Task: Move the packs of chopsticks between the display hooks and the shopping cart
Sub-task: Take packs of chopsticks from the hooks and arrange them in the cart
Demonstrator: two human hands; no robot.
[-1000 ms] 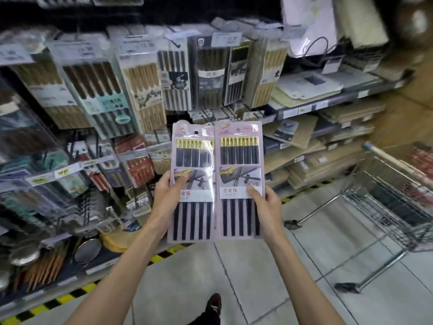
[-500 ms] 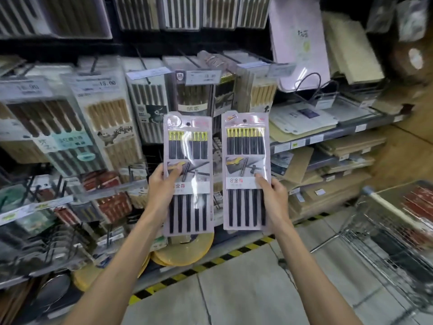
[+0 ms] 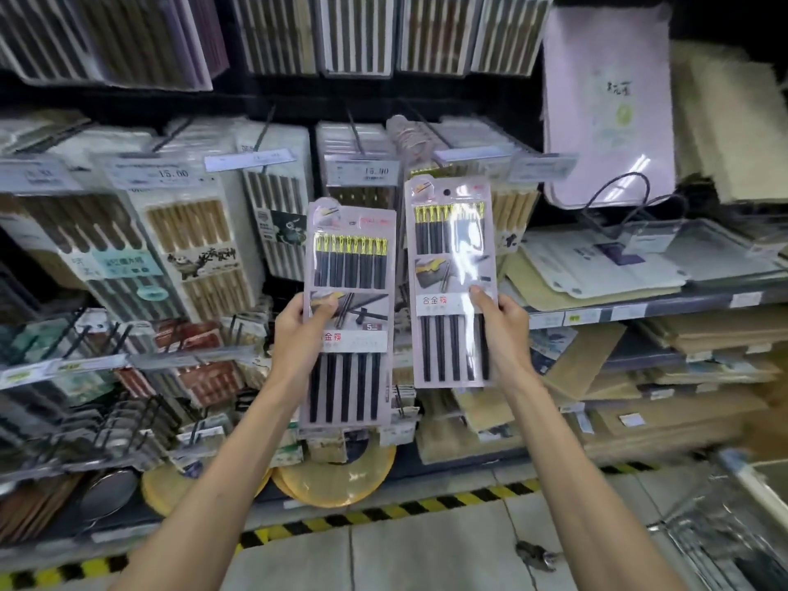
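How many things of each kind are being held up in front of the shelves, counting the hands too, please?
Pink plastic packs of black chopsticks: 2, left pack, right pack
Bare hands: 2, left hand, right hand
Total: 4

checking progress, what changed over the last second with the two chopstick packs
Both were lifted toward the display hooks. The right pack, in the right hand, rose higher than the left pack, in the left hand, and a gap opened between them. Each hand keeps its grip at mid-pack.
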